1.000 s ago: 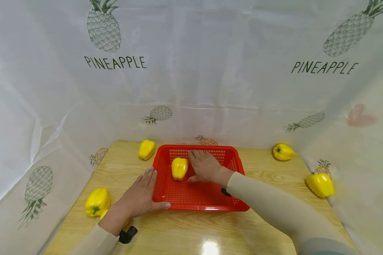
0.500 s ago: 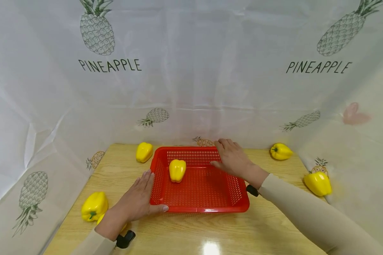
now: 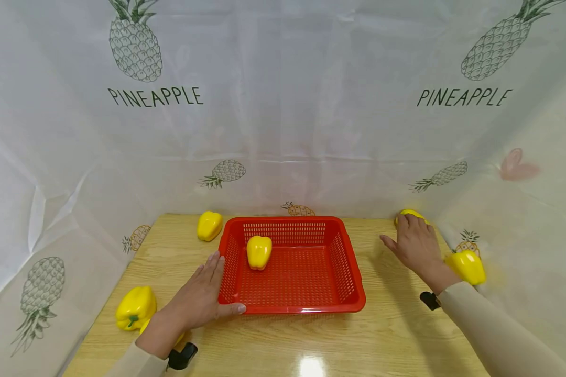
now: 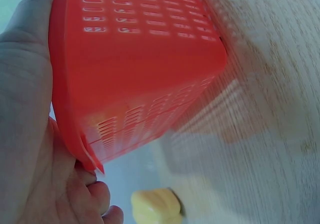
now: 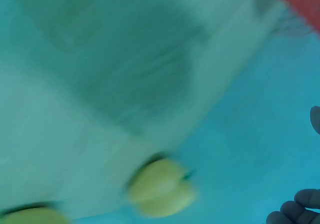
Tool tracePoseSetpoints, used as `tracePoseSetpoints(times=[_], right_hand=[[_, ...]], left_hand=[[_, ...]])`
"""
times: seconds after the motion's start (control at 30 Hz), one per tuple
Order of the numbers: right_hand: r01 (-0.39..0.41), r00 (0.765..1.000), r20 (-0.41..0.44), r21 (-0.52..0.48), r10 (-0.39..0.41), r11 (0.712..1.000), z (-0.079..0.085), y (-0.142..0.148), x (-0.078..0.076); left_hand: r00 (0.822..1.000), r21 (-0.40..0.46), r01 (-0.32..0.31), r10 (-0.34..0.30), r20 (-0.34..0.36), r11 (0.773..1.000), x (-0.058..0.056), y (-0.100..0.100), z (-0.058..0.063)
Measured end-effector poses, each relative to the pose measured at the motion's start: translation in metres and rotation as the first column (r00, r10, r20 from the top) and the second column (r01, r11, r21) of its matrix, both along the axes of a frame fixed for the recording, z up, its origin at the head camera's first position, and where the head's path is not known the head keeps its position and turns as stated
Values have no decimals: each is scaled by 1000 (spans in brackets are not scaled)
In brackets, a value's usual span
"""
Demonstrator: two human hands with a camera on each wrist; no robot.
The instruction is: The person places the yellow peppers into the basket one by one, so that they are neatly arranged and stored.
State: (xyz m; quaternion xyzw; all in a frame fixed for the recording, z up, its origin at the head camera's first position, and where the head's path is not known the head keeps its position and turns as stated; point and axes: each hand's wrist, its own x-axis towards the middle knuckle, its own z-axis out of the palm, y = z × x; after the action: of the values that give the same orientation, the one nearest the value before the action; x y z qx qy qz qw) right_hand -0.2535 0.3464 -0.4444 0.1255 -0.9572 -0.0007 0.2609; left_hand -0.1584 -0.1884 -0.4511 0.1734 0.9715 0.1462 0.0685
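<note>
A yellow bell pepper (image 3: 259, 252) lies in the left part of a red plastic basket (image 3: 292, 310) with slotted walls. My left hand (image 3: 198, 296) rests at the basket's near left corner, fingers straight along the left rim and thumb on the front rim. In the left wrist view, that hand (image 4: 45, 149) lies against the rim from outside. My right hand (image 3: 415, 246) is over the table's far right, fingers spread, partly covering another yellow bell pepper (image 3: 409, 212). The right wrist view shows that bell pepper (image 5: 162, 189) apart from the fingertips (image 5: 305, 199).
One bell pepper (image 3: 467, 267) lies at the right edge beside my right wrist. Another bell pepper (image 3: 209, 226) is behind the basket's left side. Two more are at the left, a whole bell pepper (image 3: 135, 308) and one mostly hidden by my left wrist. A pineapple-print sheet (image 3: 283, 125) encloses the wooden table (image 3: 264, 345).
My right hand has risen out of the basket and moved right to the far right bell pepper, leaving one bell pepper inside. My left hand has stayed at the basket's corner.
</note>
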Motion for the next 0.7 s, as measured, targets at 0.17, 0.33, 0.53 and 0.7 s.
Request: tracePoseSetpoints(times=[0.17, 0.33, 0.53, 0.7], right_hand=[[134, 988, 75, -10, -133, 991, -21, 49, 14], [226, 959, 190, -61, -211, 972, -35, 87, 27], [304, 920, 281, -75, -272, 950, -42, 118, 39], [342, 895, 317, -38, -314, 939, -45, 133, 42]], left_hand=[[1000, 0, -4, 4, -1, 1000, -1, -1, -1], [1000, 3, -7, 7, 4, 1000, -1, 0, -1], [1000, -9, -19, 19, 14, 1000, -1, 1, -2], [1000, -13, -20, 20, 14, 1000, -2, 2, -2]])
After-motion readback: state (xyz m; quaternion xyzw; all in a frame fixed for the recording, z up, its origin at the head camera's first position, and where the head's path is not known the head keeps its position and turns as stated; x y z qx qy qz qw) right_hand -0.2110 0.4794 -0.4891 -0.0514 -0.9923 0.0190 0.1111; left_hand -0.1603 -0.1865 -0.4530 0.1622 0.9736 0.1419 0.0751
